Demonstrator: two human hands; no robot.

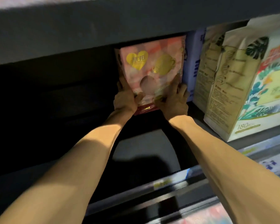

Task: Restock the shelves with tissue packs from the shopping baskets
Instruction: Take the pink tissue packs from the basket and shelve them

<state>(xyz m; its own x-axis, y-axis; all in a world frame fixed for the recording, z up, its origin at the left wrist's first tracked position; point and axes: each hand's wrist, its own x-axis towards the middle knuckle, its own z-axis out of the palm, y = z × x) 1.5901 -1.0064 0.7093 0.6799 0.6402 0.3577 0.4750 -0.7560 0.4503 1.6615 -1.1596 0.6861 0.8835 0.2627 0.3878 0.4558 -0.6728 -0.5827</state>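
Dark shelving fills most of what I see, with the board above (103, 21) running across at twelve o'clock and the shelf floor (145, 152) stretching bare and shadowed towards nine o'clock. Both my arms reach deep into it. My left hand (125, 102) and right hand (174, 104) grip the lower corners of a pink tissue pack (153, 68), fingers curled round its sides, thumbs pressed flat on its face. The pack stands upright near the back of the shelf, its top close under the board above and its right side next to a blue pack (193, 65) at three o'clock. Further out at three to four o'clock stands a leaf-printed pack (242, 88), nearer the shelf's front edge. No basket shows from here.

I judge I am seating this pack in its row. To do it well I should keep both hands level so the pack stays square, slide it along the shelf floor rather than lift it, since headroom looks tight, and press it snug to the blue pack without crushing the soft wrapper. The heart logo should face outward. I should let go only when its base sits flat.
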